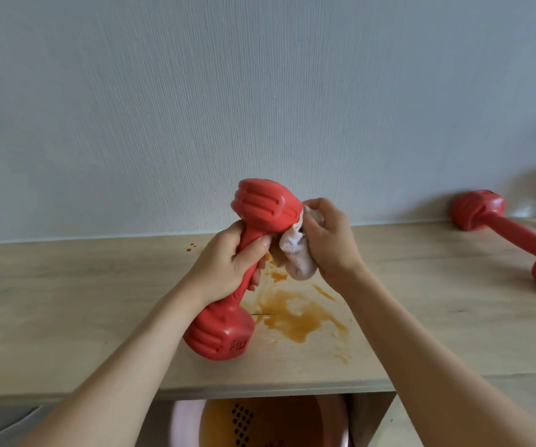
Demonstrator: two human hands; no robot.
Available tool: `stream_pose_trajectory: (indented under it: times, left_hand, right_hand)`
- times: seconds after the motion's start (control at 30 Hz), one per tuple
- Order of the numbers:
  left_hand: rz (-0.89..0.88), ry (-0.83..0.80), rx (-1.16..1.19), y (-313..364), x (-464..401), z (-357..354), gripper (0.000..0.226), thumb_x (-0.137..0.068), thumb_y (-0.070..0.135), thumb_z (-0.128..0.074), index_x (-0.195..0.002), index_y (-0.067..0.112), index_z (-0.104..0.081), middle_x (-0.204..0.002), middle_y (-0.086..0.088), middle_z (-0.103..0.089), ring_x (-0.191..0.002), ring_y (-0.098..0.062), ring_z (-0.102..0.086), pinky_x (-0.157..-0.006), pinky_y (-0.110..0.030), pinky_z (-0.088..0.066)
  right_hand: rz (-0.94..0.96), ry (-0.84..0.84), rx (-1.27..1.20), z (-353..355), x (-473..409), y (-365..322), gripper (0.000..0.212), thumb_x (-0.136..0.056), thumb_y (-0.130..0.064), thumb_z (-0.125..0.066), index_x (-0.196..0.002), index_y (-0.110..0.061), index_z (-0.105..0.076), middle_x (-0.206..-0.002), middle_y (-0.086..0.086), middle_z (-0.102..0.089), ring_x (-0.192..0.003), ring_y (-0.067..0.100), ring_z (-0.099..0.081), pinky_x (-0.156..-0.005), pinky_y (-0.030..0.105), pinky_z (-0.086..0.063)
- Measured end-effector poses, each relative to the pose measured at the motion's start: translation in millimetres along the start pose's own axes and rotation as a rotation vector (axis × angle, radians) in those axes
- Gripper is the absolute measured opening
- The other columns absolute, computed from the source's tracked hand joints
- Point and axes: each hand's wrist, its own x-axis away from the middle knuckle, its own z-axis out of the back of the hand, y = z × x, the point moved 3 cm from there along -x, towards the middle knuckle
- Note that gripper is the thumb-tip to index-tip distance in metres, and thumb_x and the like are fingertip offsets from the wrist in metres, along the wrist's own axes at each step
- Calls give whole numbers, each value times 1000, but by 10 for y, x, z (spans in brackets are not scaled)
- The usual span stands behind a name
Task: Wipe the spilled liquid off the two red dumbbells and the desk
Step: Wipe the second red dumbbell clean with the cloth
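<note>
Desk [421, 285]: pale wood against grey wall [260, 91]; orange spill [299, 317] at centre. Left hand [228, 262] grips dumbbell [260, 227] handle, raised; right hand [328, 243] presses cloth [295, 256] to its head. Dumbbell 2 [511, 233] lies far right.

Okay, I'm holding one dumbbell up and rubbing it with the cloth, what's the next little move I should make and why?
Probably slide the cloth down from the upper head onto the handle of the held dumbbell. The right hand presses it only against that top end, while the left hand grips the handle. The orange spill on the desk can wait.
</note>
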Motion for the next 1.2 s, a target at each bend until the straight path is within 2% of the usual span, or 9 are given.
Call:
stream_pose_trajectory:
  times: [0.2, 0.33, 0.4, 0.5, 0.53, 0.6, 0.77, 0.97, 1.2]
  left_hand:
    - [42, 44, -198, -55, -46, 102, 28, -80, 58, -58, -93, 35, -51, -87, 5, -65, -78, -13, -69, -72, -28, -52]
    - [79, 173, -219, -40, -30, 77, 18, -94, 37, -47, -90, 21, -54, -80, 3, -63, -69, -11, -69, -64, -36, -54]
    - [74, 212, -246, -21, -23, 46, 24, -96, 34, -43, -91, 13, -53, -76, 0, -62, -65, -11, -68, -63, -37, -57]
    - [61, 246, -319, 8, -17, 51, 26, -98, 35, -35, -89, 14, -49, -70, 0, -61, -58, -11, -64, -56, -30, -53]
    - [56, 250, -334, 11, -10, 57, 26, -98, 35, -34, -88, 16, -48, -67, -1, -61, -56, -13, -62, -55, -29, -52]
    - [41, 238, -323, 31, 16, 49, 27, -98, 36, -32, -87, 16, -46, -65, 0, -60, -50, -12, -60, -52, -28, -50]
    - [-35, 135, -307, 83, 56, -71, 24, -97, 33, -34, -94, 13, -47, -67, 3, -56, -49, -5, -58, -47, -18, -47]
    - [71, 216, -234, -7, -14, 55, 26, -98, 32, -34, -91, 11, -48, -64, -3, -57, -43, -6, -54, -46, -23, -47]
    - [2, 129, -180, 16, 23, 7, 15, -96, 33, -40, -85, 23, -45, -70, -1, -55, -52, -14, -59, -48, -30, -51]
  right_hand:
    - [-26, -3, -192, 69, 43, -21, 8, -85, -15, -58, -87, -7, -60, -83, 27, -64, -74, 37, -64, -69, 52, -53]
    - [57, 32, -62, 58, 66, -67, 3, -86, -14, -60, -86, -11, -62, -86, 19, -68, -82, 36, -66, -74, 53, -55]
    - [130, 80, 114, 33, 93, -85, 4, -89, -13, -58, -91, -12, -61, -90, 10, -66, -83, 24, -64, -77, 43, -54]
    - [310, 100, 326, -47, 228, -214, 8, -90, -14, -55, -97, -15, -61, -101, 1, -55, -80, 1, -53, -73, 10, -42]
    - [374, 98, 366, -71, 268, -258, 9, -91, -14, -54, -97, -14, -61, -101, -1, -52, -79, -1, -51, -71, 7, -38]
    - [432, 106, 427, -66, 287, -274, 11, -91, -13, -52, -97, -12, -62, -100, 0, -52, -76, 6, -52, -70, 15, -40]
    - [297, 91, 498, 19, 172, -117, 14, -88, -6, -48, -89, -8, -62, -97, 4, -52, -84, 24, -58, -75, 34, -46]
    - [466, 83, 501, -129, 302, -305, 16, -93, -16, -47, -94, -9, -62, -104, 6, -55, -82, 18, -56, -70, 27, -42]
    - [327, 139, 488, -25, 124, -164, 11, -91, -7, -49, -91, -5, -60, -94, 8, -56, -82, 24, -55, -66, 21, -31]
